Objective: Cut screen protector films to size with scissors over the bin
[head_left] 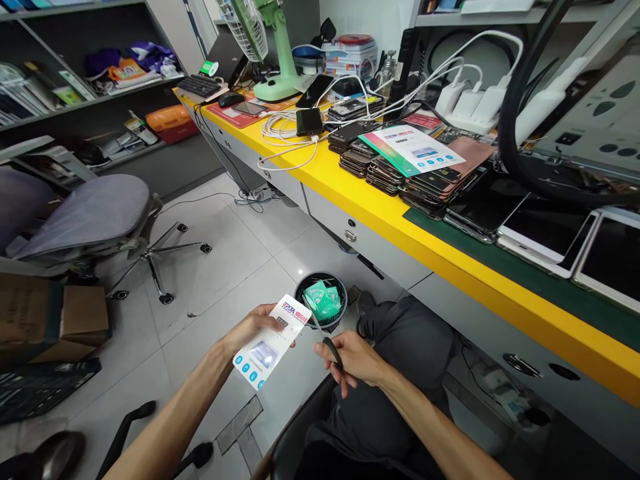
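Observation:
My left hand (257, 328) grips a white printed packet (273, 341) with a logo at its upper end and blue round icons along its lower edge. The thumb lies across its front. In my right hand (350, 357) is a pair of scissors (332, 352), with fingers wrapped round the black handles. The blades point up and left at the packet's upper right corner; I cannot tell whether they touch it. Below and beyond both hands stands a round dark bin (341, 319) on the floor, with green wrappers (321, 300) in it.
A yellow-edged desk (350, 210) runs along the right, bearing stacks of phone parts (383, 175), tablets (613, 257), tangled white cables (280, 130) and similar white packets (417, 150). A green fan (283, 60) stands farther back. An office chair (95, 207) and cardboard boxes (75, 313) are at left.

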{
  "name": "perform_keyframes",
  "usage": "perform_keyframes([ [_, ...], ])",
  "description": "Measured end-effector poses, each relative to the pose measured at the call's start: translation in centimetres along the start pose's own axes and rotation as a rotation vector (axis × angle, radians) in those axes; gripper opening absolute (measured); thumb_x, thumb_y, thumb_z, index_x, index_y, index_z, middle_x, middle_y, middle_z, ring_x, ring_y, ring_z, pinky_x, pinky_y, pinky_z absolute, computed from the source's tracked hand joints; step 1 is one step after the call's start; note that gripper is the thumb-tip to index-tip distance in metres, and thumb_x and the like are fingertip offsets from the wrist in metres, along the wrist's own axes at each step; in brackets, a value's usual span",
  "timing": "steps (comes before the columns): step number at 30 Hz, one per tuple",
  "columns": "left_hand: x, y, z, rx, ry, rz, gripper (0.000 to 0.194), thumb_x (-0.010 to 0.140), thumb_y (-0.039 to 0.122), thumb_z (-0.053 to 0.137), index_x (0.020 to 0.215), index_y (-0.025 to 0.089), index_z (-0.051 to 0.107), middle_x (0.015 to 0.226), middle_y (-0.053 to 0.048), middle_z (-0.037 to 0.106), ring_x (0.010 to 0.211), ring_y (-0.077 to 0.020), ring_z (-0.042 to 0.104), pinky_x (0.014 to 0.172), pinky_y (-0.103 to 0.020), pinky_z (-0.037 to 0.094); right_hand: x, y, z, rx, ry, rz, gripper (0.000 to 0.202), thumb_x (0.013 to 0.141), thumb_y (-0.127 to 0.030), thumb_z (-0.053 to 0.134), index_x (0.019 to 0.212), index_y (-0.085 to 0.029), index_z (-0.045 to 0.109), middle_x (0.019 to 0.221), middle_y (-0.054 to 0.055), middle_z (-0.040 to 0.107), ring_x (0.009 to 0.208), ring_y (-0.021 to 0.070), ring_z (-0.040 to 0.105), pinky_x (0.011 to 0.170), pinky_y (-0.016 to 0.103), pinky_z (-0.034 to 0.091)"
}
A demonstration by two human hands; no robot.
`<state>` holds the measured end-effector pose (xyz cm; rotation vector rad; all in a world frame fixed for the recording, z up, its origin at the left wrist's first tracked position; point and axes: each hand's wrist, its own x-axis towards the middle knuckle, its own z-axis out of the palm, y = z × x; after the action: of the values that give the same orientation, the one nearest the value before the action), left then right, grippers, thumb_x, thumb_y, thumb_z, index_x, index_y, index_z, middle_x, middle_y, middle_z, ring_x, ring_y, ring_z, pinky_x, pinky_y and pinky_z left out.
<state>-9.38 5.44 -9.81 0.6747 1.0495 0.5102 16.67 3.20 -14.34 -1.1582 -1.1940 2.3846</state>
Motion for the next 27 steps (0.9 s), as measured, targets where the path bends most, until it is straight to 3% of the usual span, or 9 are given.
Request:
perform_keyframes([
  [10, -0.6, 1.1, -0.2, 0.040, -0.039, -0.006, 0.035, 0.072, 0.018, 0.075, 0.106, 0.013, 0.071, 0.089, -0.012, 0.079, 0.077, -0.0299, 0.076, 0.061, -0.032, 0.056, -0.3, 0.2, -0.5, 0.098, -0.109, -0.043, 0.062, 0.074, -0.072, 0.070, 0.066, -0.011, 0.063, 0.052, 0.003, 0.065, 0.027, 0.0074, 0.045, 0.031, 0.022, 0.046],
  [17, -1.5, 2.0, 0.3, 0.060, -0.051, 0.010, 0.034, 0.074, 0.019, 0.078, 0.107, 0.013, 0.070, 0.089, -0.013, 0.079, 0.077, -0.0302, 0.077, 0.059, -0.031, 0.056, -1.0, -0.3, -0.6, 0.082, -0.096, -0.077, 0.057, 0.074, -0.066, 0.074, 0.068, -0.010, 0.064, 0.053, 0.003, 0.066, 0.028, 0.0063, 0.045, 0.032, 0.020, 0.045],
  [22, -2.1, 2.1, 1.4, 0.055, 0.004, 0.080, 0.030, 0.078, 0.023, 0.078, 0.105, 0.014, 0.069, 0.090, -0.013, 0.079, 0.077, -0.0279, 0.077, 0.062, -0.031, 0.057, -1.2, -1.0, -0.1, 0.058, 0.040, -0.145, 0.052, 0.075, -0.061, 0.076, 0.070, -0.010, 0.065, 0.057, 0.003, 0.068, 0.030, 0.0059, 0.046, 0.036, 0.021, 0.046],
  [27, -2.9, 2.0, 4.9, -0.062, 0.251, 0.323, 0.037, 0.078, 0.029, 0.080, 0.109, 0.014, 0.068, 0.094, -0.014, 0.079, 0.078, -0.0279, 0.076, 0.066, -0.035, 0.058, -2.1, -3.3, 0.3, 0.065, 0.263, -0.288, 0.044, 0.080, -0.055, 0.074, 0.075, -0.012, 0.065, 0.069, 0.003, 0.072, 0.035, 0.0056, 0.050, 0.042, 0.022, 0.046],
])
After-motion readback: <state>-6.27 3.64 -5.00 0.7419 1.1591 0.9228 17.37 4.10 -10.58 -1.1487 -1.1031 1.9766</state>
